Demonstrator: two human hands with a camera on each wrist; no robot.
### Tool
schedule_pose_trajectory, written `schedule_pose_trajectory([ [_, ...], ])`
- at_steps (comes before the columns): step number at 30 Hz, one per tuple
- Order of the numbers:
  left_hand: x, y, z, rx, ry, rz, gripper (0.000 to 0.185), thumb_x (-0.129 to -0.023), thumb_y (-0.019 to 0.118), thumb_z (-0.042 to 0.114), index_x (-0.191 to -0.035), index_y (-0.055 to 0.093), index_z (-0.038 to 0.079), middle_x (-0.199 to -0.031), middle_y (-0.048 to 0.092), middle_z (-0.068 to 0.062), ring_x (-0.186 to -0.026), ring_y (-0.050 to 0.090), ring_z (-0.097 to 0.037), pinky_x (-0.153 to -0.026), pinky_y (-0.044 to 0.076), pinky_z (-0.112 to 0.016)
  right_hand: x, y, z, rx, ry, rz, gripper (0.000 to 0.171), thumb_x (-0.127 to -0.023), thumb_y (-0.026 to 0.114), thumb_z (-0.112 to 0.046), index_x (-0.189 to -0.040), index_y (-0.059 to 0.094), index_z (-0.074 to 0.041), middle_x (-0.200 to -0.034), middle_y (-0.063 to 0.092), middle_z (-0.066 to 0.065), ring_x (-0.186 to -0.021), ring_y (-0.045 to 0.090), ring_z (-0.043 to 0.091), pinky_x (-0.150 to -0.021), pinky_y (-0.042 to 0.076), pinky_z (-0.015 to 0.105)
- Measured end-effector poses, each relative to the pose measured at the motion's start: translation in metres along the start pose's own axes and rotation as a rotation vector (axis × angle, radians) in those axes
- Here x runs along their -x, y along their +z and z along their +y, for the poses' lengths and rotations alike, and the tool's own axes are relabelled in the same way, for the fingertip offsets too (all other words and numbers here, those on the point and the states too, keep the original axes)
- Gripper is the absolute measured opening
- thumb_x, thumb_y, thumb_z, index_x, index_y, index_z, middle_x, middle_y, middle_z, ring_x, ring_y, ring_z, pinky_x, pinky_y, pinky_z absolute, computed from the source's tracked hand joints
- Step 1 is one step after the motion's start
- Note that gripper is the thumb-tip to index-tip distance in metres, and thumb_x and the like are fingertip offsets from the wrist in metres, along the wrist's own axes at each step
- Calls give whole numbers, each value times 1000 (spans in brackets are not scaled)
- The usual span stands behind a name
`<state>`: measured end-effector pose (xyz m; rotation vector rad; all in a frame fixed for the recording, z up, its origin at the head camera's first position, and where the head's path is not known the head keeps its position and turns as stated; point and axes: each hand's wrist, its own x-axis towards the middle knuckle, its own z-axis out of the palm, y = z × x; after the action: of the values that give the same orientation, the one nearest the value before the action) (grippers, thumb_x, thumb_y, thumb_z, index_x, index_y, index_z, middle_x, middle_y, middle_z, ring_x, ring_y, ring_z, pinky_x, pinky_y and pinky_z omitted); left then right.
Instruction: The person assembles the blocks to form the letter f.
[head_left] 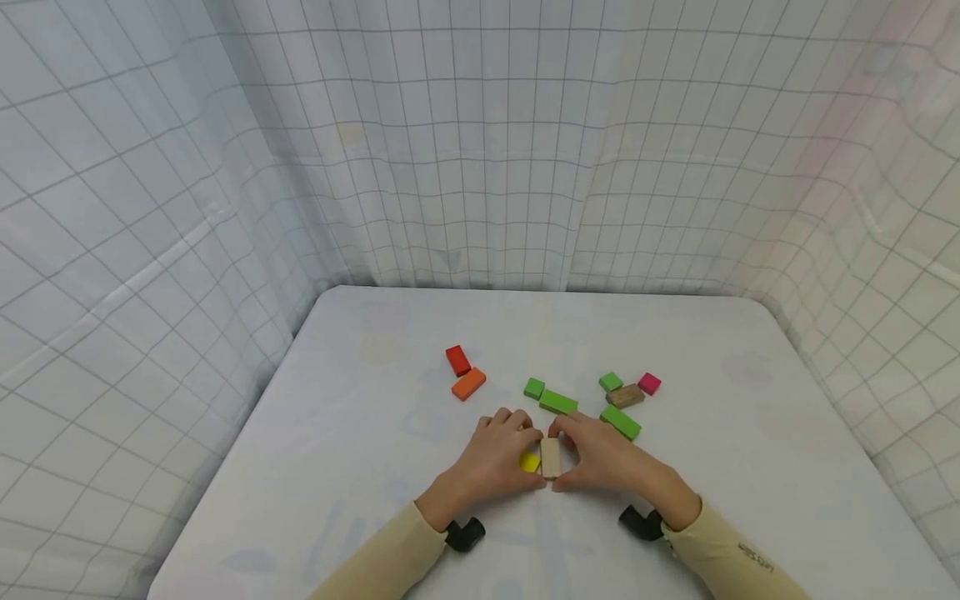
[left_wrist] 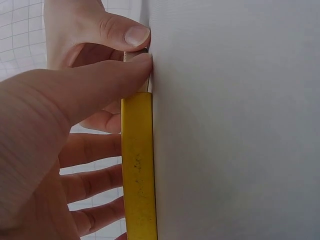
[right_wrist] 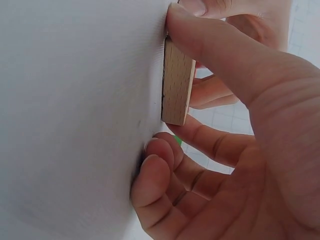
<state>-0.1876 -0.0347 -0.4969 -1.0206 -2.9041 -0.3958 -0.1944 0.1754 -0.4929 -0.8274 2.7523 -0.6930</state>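
Note:
Near the middle of the table, a plain wooden block (head_left: 551,459) lies with its long side pointing away from me. My right hand (head_left: 603,457) grips it from the right, thumb at the near end and index finger at the far end. From the other side, my left hand (head_left: 497,457) pinches the same block, its thumb over the near end in the left wrist view. Under the left palm a yellow block (left_wrist: 138,165) lies against the wooden block's left side, mostly hidden by that hand in the head view. The right hand's other fingers (right_wrist: 155,175) curl loosely beside the block.
Beyond my hands lie a long green block (head_left: 558,402) and a small green cube (head_left: 534,387). Red (head_left: 458,360) and orange (head_left: 468,384) blocks sit farther left. To the right are another green block (head_left: 620,422), a brown block (head_left: 625,396), a green cube (head_left: 611,382) and a pink cube (head_left: 649,383).

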Motion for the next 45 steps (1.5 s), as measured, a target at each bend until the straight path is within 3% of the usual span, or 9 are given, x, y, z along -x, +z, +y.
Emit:
schedule_pose_trajectory([
  [18, -4, -2, 4, -40, -8, -23, 55, -67, 70, 58, -111, 64, 25, -106, 48, 7, -98, 39, -15, -79, 37, -40, 2, -1, 3, 10, -18, 16, 60, -59, 77, -56, -103, 50, -27, -83, 50, -7, -74, 46, 8, -60, 40, 24],
  [23, -2, -7, 5, -49, -16, -27, 60, -68, 69, 59, -115, 61, 22, -115, 48, 2, -105, 40, -19, -84, 37, -43, 2, 0, 4, 10, -14, 17, 60, -59, 77, -56, -105, 50, -27, -84, 50, -8, -75, 46, 7, -60, 40, 24],
  [26, 1, -12, 4, -56, -62, 3, 67, -68, 68, 60, -120, 59, 18, -124, 46, -4, -113, 38, -24, -90, 36, -45, 2, 1, 5, 8, -8, 10, 62, -59, 77, -56, -106, 49, -27, -85, 49, -8, -76, 45, 8, -61, 41, 24],
  [29, 6, -15, 5, -73, -152, 50, 74, -67, 66, 64, -120, 59, 13, -124, 46, -9, -113, 39, -28, -88, 39, -45, 2, 3, 5, 9, -9, 7, 63, -59, 77, -56, -106, 48, -27, -85, 49, -8, -77, 45, 8, -62, 41, 23],
  [32, 11, -17, 9, -121, -277, 63, 81, -64, 60, 73, -109, 61, 6, -108, 49, -13, -100, 43, -31, -78, 42, -46, 2, 3, 5, 9, -18, 7, 63, -59, 78, -55, -105, 48, -26, -85, 48, -8, -77, 45, 8, -62, 41, 23],
  [36, 18, -18, 14, -178, -409, 27, 89, -61, 52, 81, -99, 58, 1, -89, 45, -13, -86, 42, -31, -66, 42, -45, 3, 3, 3, 14, -20, 11, 62, -59, 78, -54, -105, 48, -25, -85, 49, -8, -77, 45, 8, -62, 41, 22],
  [39, 20, -17, 17, -183, -430, 2, 95, -60, 52, 81, -105, 56, -2, -89, 46, -15, -85, 42, -29, -61, 44, -40, 4, 2, 1, 19, -20, 15, 62, -59, 79, -54, -105, 49, -25, -85, 49, -8, -77, 45, 8, -62, 41, 22],
  [45, 22, -14, 17, -203, -399, 13, 101, -58, 55, 80, -111, 54, -5, -90, 45, -15, -81, 40, -25, -52, 42, -31, 4, 2, 0, 22, -28, 16, 62, -60, 79, -53, -105, 49, -23, -85, 49, -7, -77, 45, 9, -62, 41, 22],
])
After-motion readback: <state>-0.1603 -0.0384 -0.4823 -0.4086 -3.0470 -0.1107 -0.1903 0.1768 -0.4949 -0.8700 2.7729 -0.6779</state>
